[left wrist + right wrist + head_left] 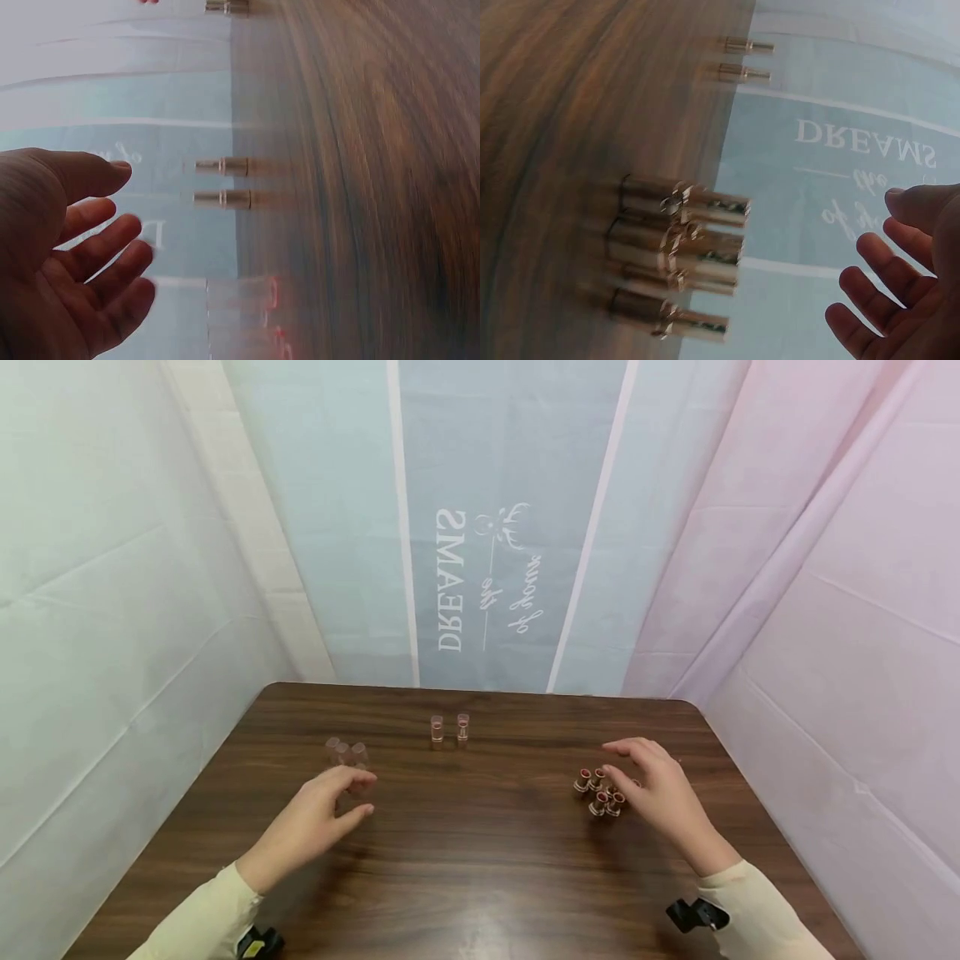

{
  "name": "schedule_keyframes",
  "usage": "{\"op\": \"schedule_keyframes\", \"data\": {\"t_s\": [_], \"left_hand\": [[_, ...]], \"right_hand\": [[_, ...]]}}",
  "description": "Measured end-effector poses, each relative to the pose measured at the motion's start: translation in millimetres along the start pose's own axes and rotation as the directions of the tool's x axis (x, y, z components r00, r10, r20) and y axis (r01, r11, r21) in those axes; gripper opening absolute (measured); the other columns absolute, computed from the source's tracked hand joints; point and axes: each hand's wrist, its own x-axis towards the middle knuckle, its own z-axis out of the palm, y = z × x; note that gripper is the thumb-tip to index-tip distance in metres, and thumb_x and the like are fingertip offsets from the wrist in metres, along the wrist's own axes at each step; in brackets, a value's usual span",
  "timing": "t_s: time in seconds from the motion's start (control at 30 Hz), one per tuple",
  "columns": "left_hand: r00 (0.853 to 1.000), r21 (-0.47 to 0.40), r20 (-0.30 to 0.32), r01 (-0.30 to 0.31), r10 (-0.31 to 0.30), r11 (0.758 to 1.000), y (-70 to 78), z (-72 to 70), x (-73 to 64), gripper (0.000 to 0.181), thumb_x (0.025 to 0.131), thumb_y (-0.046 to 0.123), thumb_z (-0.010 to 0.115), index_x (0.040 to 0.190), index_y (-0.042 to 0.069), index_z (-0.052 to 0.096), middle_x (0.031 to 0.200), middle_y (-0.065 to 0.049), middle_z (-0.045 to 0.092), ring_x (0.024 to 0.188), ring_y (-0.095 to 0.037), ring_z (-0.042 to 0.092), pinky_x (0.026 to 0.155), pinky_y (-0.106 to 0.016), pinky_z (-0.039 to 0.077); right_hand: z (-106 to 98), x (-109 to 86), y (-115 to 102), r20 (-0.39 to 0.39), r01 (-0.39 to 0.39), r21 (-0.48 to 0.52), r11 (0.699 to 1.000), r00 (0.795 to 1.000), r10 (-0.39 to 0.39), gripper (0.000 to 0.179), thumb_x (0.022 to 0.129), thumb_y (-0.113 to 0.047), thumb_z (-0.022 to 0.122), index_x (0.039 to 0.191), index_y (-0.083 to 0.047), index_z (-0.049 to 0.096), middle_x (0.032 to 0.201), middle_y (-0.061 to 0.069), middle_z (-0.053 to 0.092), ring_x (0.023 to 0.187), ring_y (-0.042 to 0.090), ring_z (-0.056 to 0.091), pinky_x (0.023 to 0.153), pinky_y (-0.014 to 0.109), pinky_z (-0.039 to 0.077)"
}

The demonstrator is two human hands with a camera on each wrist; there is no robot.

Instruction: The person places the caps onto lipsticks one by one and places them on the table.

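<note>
My left hand [318,814] is held over the left of the table, its thumb and fingers apart with nothing between them. Just beyond its fingertips stand several clear plastic caps [360,752], also seen in the left wrist view with reddish rims [274,292]. My right hand [663,789] hovers at the right beside a cluster of gold lipstick tubes [602,802], fingers loosely bent and holding nothing. These tubes [705,251] stand upright without caps, red showing in their tops. The hand partly hides some of them in the head view.
Two lipsticks [437,729] with clear caps over them stand side by side near the back of the dark wood table [480,835]. Behind the table hangs a blue-grey cloth [510,460] with white lettering. Pale cloth walls [862,635] flank both sides.
</note>
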Motion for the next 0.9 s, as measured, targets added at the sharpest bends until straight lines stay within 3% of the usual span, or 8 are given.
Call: {"op": "schedule_keyframes", "data": {"t_s": [0.27, 0.47, 0.7, 0.9], "left_hand": [[0.998, 0.061, -0.067, 0.012, -0.008, 0.998, -17.4, -13.9, 2.7, 0.037, 0.087, 0.016, 0.083, 0.122, 0.011, 0.069, 0.113, -0.001, 0.068, 0.101, -0.022, 0.059, 0.083, -0.043, 0.051], [0.993, 0.096, -0.062, 0.105, -0.099, 0.99, -34.0, -20.0, 2.4, 0.04, 0.089, 0.018, 0.082, 0.124, 0.003, 0.068, 0.12, -0.014, 0.067, 0.111, -0.034, 0.059, 0.092, -0.055, 0.049], [0.972, 0.113, 0.004, 0.234, -0.236, 0.966, -48.5, -17.2, 1.3, 0.045, 0.091, 0.027, 0.079, 0.125, 0.0, 0.065, 0.12, -0.018, 0.067, 0.111, -0.04, 0.059, 0.09, -0.058, 0.049], [0.943, 0.116, 0.013, 0.328, -0.332, 0.938, -61.7, -12.8, 1.0, 0.052, 0.091, 0.043, 0.077, 0.118, 0.0, 0.066, 0.109, -0.016, 0.07, 0.098, -0.033, 0.064, 0.08, -0.053, 0.053]], "right_hand": [[-7.4, -27.2, 19.7, 0.024, -0.087, -0.032, 0.996, 0.996, 0.088, 0.031, 0.09, -0.01, 0.08, 0.119, -0.015, 0.071, 0.115, 0.003, 0.071, 0.108, 0.021, 0.061, 0.083, 0.032, 0.054], [-9.2, -39.5, 31.1, 0.015, -0.113, -0.046, 0.993, 0.993, 0.114, 0.032, 0.087, -0.008, 0.081, 0.118, -0.01, 0.072, 0.113, 0.005, 0.071, 0.105, 0.024, 0.064, 0.085, 0.019, 0.051], [-8.8, -42.6, 38.6, 0.045, -0.169, -0.029, 0.985, 0.984, 0.17, 0.034, 0.089, -0.009, 0.08, 0.121, -0.007, 0.07, 0.113, 0.012, 0.071, 0.105, 0.032, 0.065, 0.085, 0.05, 0.054], [-0.5, -33.4, 45.4, 0.091, -0.247, 0.006, 0.969, 0.965, 0.245, 0.038, 0.09, -0.009, 0.08, 0.125, -0.004, 0.067, 0.117, 0.015, 0.07, 0.107, 0.034, 0.064, 0.088, 0.054, 0.054]]}}
